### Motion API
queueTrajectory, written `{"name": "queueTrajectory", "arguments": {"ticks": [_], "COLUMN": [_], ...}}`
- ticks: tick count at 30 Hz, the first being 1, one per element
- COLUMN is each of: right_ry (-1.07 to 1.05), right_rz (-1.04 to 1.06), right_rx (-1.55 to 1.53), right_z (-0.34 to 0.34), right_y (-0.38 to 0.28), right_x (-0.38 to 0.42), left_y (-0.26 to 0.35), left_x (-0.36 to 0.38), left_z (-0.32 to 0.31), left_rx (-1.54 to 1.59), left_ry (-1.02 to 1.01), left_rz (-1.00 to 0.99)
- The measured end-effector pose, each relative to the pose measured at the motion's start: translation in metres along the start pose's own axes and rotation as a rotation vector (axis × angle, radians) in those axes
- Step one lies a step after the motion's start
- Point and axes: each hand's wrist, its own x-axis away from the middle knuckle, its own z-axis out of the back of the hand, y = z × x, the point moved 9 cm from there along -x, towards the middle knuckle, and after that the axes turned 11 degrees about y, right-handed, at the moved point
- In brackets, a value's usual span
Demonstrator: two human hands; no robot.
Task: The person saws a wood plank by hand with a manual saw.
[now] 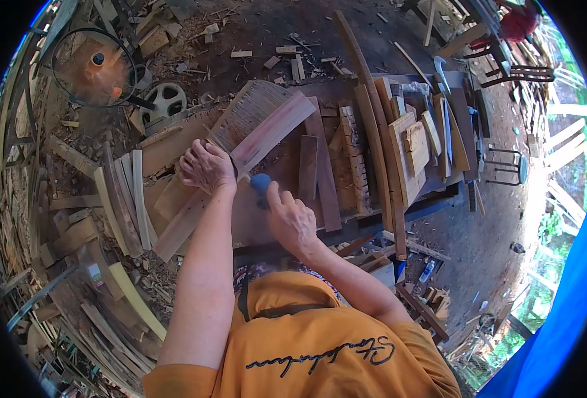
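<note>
A long wooden plank (273, 131) lies slanted across the workbench, from lower left to upper right. My left hand (207, 166) presses down on its middle, fingers bent over something dark that I cannot make out. Just right of the plank, my right hand (292, 220) is closed around a blue, rounded object (261, 183), whose kind is unclear. Behind my left hand a wide, ridged board (247, 109) lies partly under the plank. Dark boards (324, 166) rest on the bench to the right of my right hand.
Stacked boards (409, 156) and a long curved strip (373, 99) cover the bench's right side. A fan (94, 66) and a wheel (164, 103) stand at upper left. Scrap wood lies at left. A stool (507, 166), chair (519, 74) and bottle (427, 271) are at right.
</note>
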Motion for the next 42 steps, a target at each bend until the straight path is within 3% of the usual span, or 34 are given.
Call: {"name": "queueTrajectory", "arguments": {"ticks": [3, 20, 24, 26, 29, 34, 39, 42], "right_ry": [-0.01, -0.008, -0.185, -0.046, -0.034, -0.187, -0.054, -0.043], "right_rz": [-0.002, -0.071, -0.12, -0.118, -0.066, -0.087, -0.075, -0.052], "right_rx": [0.043, 0.064, 0.042, 0.031, 0.091, 0.118, 0.063, 0.091], "right_z": [-0.002, -0.029, -0.012, -0.023, -0.04, -0.017, -0.037, -0.019], "right_y": [-0.004, -0.017, -0.002, -0.006, -0.023, -0.004, -0.013, -0.007], "right_x": [-0.007, -0.033, -0.002, -0.023, -0.054, -0.003, -0.043, -0.022], "left_y": [0.0, -0.003, 0.001, -0.001, 0.001, 0.001, 0.002, 0.002], "left_x": [0.001, 0.0, 0.002, 0.002, -0.001, 0.002, -0.001, 0.001], "left_z": [0.0, -0.002, 0.004, 0.002, 0.001, 0.01, 0.004, 0.005], "left_rx": [0.01, 0.043, 0.066, 0.048, 0.047, 0.033, 0.062, 0.074], "left_ry": [0.084, 0.009, 0.063, 0.017, 0.0, 0.12, -0.02, 0.06], "left_rz": [-0.023, -0.018, -0.015, -0.004, 0.004, -0.03, 0.002, -0.005]}}
